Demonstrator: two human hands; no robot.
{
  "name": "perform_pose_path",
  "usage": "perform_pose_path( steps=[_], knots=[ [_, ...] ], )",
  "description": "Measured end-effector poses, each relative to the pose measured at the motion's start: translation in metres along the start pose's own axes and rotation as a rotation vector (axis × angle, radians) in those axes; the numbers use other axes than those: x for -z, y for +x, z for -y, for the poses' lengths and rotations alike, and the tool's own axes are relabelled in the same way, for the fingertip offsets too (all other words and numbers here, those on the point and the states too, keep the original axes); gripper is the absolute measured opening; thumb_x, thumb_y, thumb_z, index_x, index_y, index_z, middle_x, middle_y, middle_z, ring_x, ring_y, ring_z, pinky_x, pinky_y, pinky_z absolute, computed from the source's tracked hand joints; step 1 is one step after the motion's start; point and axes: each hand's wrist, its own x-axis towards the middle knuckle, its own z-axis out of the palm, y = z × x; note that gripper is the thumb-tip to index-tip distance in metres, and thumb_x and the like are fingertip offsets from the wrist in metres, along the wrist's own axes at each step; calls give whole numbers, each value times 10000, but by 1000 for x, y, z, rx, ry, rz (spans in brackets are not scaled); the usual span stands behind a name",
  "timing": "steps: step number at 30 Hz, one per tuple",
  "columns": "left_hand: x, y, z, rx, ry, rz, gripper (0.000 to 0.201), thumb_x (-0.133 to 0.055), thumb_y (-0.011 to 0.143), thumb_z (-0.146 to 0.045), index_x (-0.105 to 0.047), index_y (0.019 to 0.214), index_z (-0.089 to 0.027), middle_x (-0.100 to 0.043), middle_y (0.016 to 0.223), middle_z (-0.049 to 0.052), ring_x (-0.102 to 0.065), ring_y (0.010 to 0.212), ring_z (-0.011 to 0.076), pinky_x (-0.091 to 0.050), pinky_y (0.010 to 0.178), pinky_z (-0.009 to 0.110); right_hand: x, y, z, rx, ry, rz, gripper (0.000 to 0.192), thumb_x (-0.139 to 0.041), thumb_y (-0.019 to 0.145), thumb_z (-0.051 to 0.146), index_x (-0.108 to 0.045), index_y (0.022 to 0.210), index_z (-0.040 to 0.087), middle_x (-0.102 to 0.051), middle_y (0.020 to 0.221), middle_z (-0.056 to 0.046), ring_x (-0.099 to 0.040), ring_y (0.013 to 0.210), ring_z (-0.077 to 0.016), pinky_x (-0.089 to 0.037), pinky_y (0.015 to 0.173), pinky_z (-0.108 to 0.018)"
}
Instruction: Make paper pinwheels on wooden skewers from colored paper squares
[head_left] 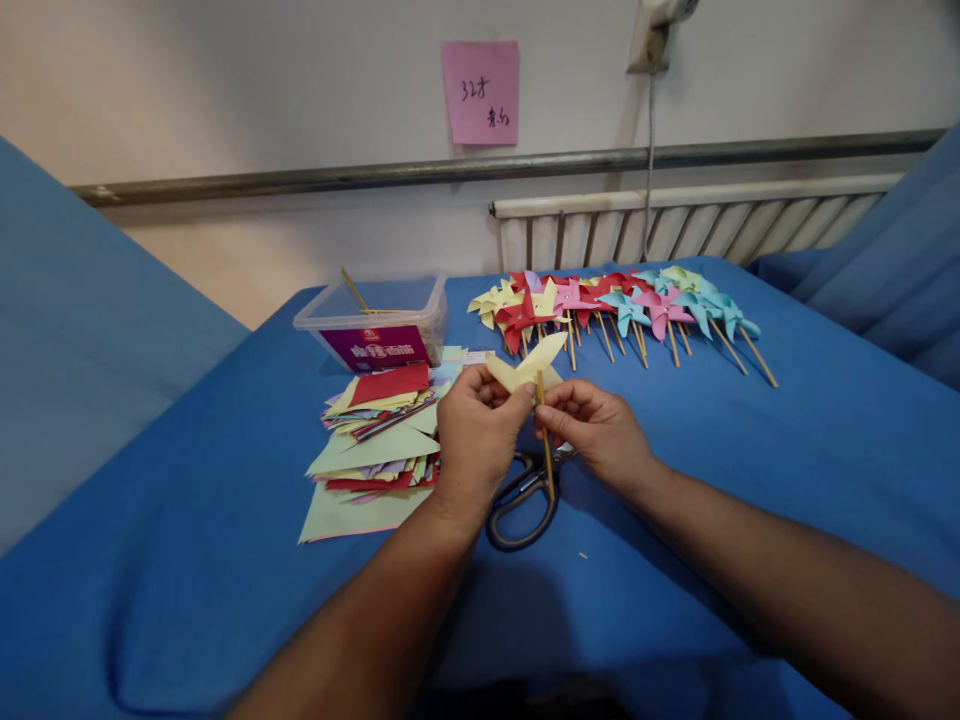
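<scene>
Between my hands is a pale yellow paper pinwheel (546,352), with a thin wooden stick (548,455) hanging down from it. My left hand (486,425) is closed on the pinwheel's left side, its thumb against the top of the stick. My right hand (596,425) pinches the stick a little below the paper. Its fingertips partly hide the join between paper and stick. Black-handled scissors (520,535) lie on the blue cloth under the stick, their blades partly covered by my right hand.
Stacks of coloured paper (375,445) lie left of my hands. Behind them stands a clear plastic box (375,335) with sticks in it. Several finished pinwheels (600,300) lie at the back right of the blue-covered table (720,455). A radiator (697,220) and a pipe (375,172) run along the wall.
</scene>
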Motion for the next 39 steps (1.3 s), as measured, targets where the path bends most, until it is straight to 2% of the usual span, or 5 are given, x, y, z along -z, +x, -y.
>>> perform_pose_path(
  steps=[10, 20, 27, 34, 39],
  knots=[
    [-1, -1, -3, 3, -1, -16, 234, -746, 619, -215, -593, 784, -149, -676, 694, 8, -624, 600, 123, -463, 556, 216, -2, 0, 0, -20, -6, -35, 278, -743, 672, 409, -565, 685, 196, -613, 579, 35, -529, 515, -91, -422, 504, -230],
    [-2, -4, -5, -65, 56, -29, 219, -726, 650, -208, -582, 803, -146, -672, 726, 15, -627, 635, 127, -484, 604, 227, -5, -2, 0, -3, 2, -61, 274, -737, 669, 380, -545, 653, 185, -560, 556, 50, -485, 479, -74, -388, 461, -211],
    [0, -6, -5, -144, 116, -50, 206, -726, 656, -238, -582, 784, -166, -634, 683, -6, -582, 595, 112, -453, 566, 217, -6, -2, 2, 0, -15, -64, 293, -727, 667, 412, -535, 635, 192, -549, 538, 53, -464, 464, -72, -374, 441, -210],
    [-1, -6, -6, -120, 99, -46, 213, -728, 648, -235, -581, 787, -168, -645, 696, 1, -596, 614, 121, -466, 584, 224, -7, -2, 2, 6, -17, -66, 295, -716, 672, 418, -526, 634, 196, -525, 520, 60, -451, 452, -70, -359, 430, -209],
    [-1, -7, -7, -162, 152, -60, 200, -725, 657, -245, -587, 784, -175, -617, 661, -17, -562, 578, 109, -441, 552, 215, -6, -1, 2, 3, -13, -51, 286, -714, 685, 405, -526, 638, 194, -531, 532, 59, -447, 450, -68, -358, 430, -209]
  ],
)
